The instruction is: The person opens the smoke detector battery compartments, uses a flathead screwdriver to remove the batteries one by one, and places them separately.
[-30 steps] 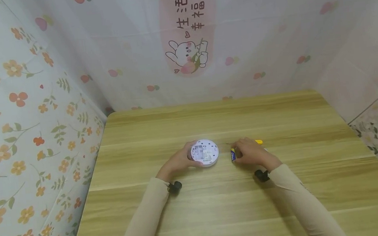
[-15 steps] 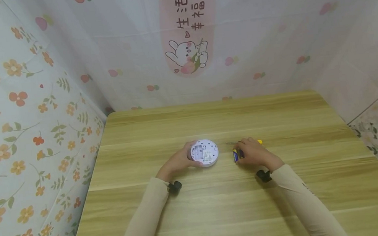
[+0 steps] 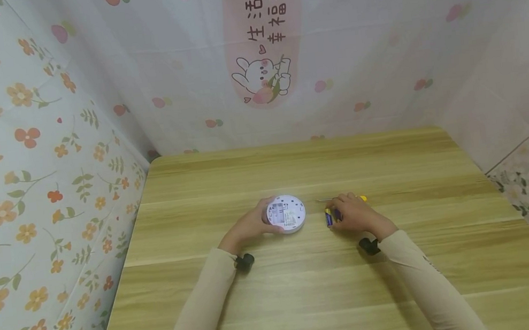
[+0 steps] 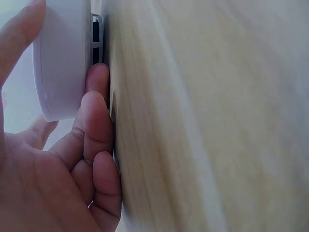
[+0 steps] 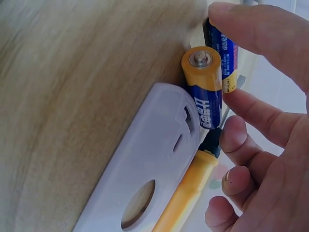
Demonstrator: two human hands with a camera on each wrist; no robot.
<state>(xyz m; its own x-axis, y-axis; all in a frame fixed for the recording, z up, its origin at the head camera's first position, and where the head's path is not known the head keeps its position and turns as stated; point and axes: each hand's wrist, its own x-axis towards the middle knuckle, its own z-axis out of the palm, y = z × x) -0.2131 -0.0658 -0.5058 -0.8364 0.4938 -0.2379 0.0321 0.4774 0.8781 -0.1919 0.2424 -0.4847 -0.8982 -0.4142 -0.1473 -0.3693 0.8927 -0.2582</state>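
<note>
My left hand grips the left rim of a round white smoke detector, which lies on the table with its back and battery compartment facing up. In the left wrist view, the curled fingers reach under the side of the detector. To the right, my right hand pinches a blue and yellow battery between thumb and index finger. A second battery lies just beside it, near the palm. In the head view the pinched battery shows at the fingertips.
Partly under the right hand lies a yellow-handled screwdriver, its shaft pointing left. Beside it is a white plastic piece with an oval hole. Patterned curtains stand behind and left of the wooden table.
My right hand has shifted slightly right, and the battery at its fingertips has moved a little right, then slightly back. The left hand and the smoke detector have stayed in place.
</note>
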